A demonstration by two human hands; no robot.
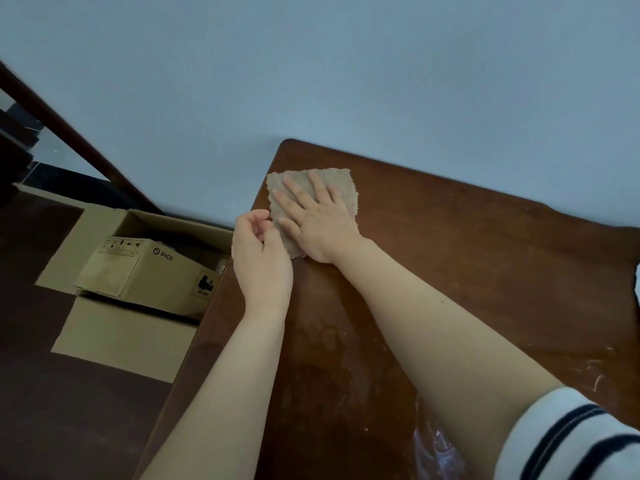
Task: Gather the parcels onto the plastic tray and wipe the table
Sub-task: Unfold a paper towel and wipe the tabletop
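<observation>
A frayed grey-beige cloth (332,181) lies on the far left corner of the dark brown wooden table (467,258). My right hand (315,220) presses flat on the cloth with its fingers spread and straight. My left hand (259,258) is at the table's left edge, where its thumb and forefinger curl in and appear to pinch the cloth's left border. No parcels are in view. The tabletop shows pale smears and scratches near my arms.
Open cardboard boxes (149,271) stand on the dark floor left of the table, one marked PICO. A blue-grey wall runs behind the table. Crinkled clear plastic (436,445) shows at the bottom edge, and a sliver of a white object (636,282) at the right edge.
</observation>
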